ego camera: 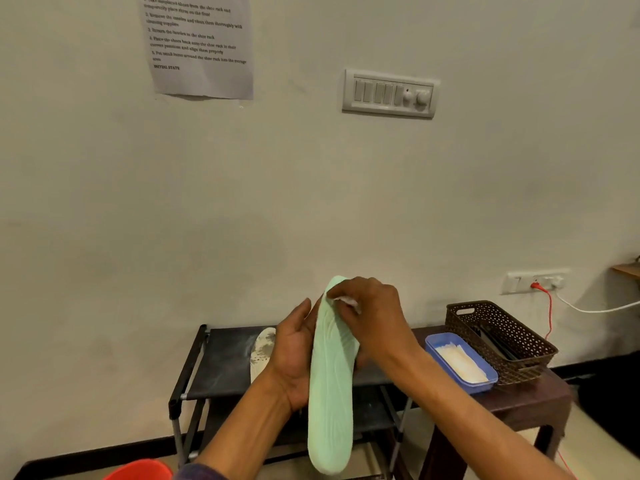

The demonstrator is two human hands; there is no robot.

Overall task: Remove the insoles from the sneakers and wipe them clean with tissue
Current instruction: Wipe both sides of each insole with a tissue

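A pale green insole [330, 386] stands nearly upright in front of me, its ridged underside facing me. My left hand [294, 358] grips it along its left edge at mid-length. My right hand [372, 313] pinches a small wad of white tissue [346, 301] against the insole's top end. A second, dirty white insole [262, 351] lies flat on the black top of the shoe rack [221, 362], just left of my left hand. No sneakers are in view.
A blue tub of tissues [460, 362] and a brown perforated basket [498, 337] sit on a dark brown table [526, 400] to the right. A red bucket rim [142, 470] shows at the bottom left. A red cable [549, 310] hangs from a wall socket.
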